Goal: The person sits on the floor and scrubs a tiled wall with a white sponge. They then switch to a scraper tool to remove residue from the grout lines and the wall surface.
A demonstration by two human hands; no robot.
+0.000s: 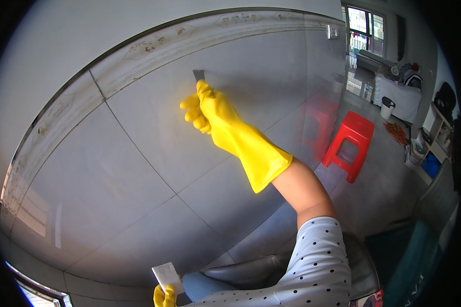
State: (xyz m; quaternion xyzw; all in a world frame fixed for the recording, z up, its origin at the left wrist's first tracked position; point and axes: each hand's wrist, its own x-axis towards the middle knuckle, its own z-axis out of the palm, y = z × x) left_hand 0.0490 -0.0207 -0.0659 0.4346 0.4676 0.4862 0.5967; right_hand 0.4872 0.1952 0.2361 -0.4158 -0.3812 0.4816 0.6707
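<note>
My right hand (206, 108), in a yellow rubber glove, is raised against a glossy grey tiled wall (138, 169). Its fingers are closed around a small grey scraper (198, 75) whose blade sticks up above the glove and touches the tile. My left hand (165, 296), also in a yellow glove, sits at the bottom edge and grips a white rectangular cloth or card (167, 277). Only the top of that hand shows.
A pale patterned border strip (153, 46) runs along the top of the tiles. A red plastic stool (351, 143) stands on the floor to the right. Shelves, bags and a white bin (387, 107) fill the far right. A dark cushion (251, 273) lies below my arm.
</note>
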